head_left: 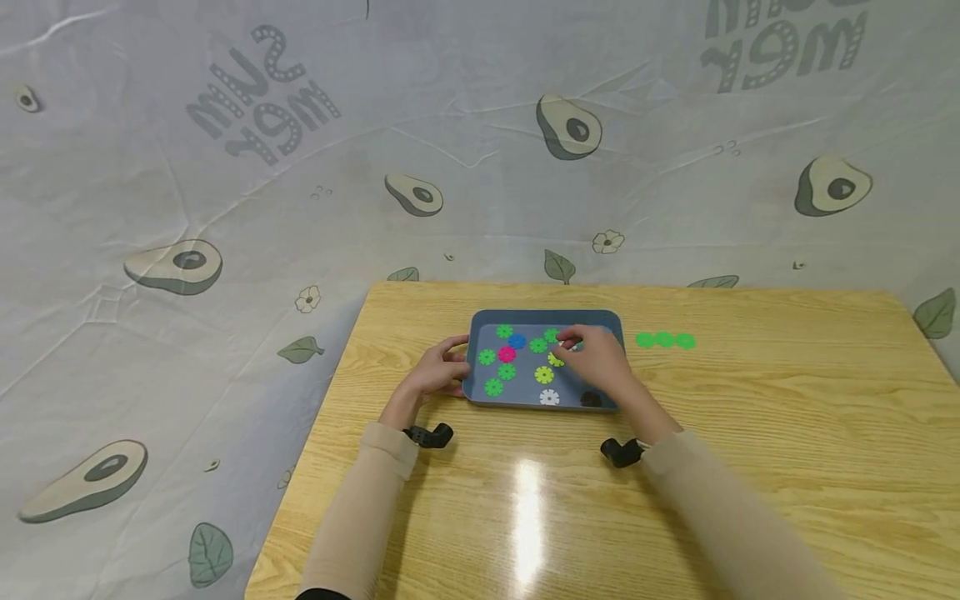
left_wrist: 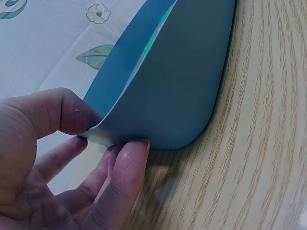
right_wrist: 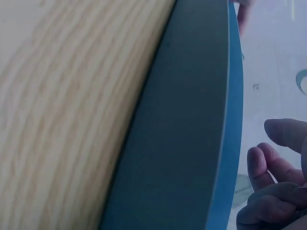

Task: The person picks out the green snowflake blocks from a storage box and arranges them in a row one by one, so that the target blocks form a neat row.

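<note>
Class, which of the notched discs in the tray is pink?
The pink notched disc lies in the left half of the tray, just below the blue disc in the head view; no other visible disc shares its colour.

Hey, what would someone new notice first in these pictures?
Probably the bright pink disc, the only one of its colour visible, in the blue-grey tray. Next, perhaps, three green discs in a row on the wooden table, right of the tray, then the avocado prints on the pale backdrop behind.
</note>
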The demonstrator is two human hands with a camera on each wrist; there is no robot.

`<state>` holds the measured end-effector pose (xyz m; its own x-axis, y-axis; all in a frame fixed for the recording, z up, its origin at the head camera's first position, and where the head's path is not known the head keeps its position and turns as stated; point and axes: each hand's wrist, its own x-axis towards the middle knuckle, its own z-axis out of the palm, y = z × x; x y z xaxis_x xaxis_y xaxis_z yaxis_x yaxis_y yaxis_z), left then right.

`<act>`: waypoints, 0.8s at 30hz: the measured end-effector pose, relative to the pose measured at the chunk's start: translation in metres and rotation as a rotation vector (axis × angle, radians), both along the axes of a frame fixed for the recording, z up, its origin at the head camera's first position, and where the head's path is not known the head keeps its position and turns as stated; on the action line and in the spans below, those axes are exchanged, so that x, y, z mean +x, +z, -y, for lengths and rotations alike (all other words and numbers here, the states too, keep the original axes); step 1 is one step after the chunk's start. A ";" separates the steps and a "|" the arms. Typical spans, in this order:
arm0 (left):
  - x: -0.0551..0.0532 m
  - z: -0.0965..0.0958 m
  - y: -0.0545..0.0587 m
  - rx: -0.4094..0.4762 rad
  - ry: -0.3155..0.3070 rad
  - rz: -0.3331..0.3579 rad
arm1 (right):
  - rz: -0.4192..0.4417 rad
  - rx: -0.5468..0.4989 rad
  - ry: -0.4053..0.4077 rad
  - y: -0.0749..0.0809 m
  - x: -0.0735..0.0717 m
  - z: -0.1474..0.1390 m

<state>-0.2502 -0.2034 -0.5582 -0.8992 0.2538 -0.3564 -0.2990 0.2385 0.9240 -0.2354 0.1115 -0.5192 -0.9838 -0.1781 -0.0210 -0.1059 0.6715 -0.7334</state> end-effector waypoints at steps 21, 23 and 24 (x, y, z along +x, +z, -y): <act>0.003 -0.001 0.000 -0.013 0.004 -0.009 | 0.120 0.076 0.106 -0.010 0.001 0.061; 0.002 -0.002 0.000 -0.012 0.003 -0.008 | 0.128 0.105 0.107 -0.011 0.001 0.064; 0.002 -0.002 0.000 -0.013 0.003 -0.008 | 0.128 0.123 0.109 -0.011 0.001 0.066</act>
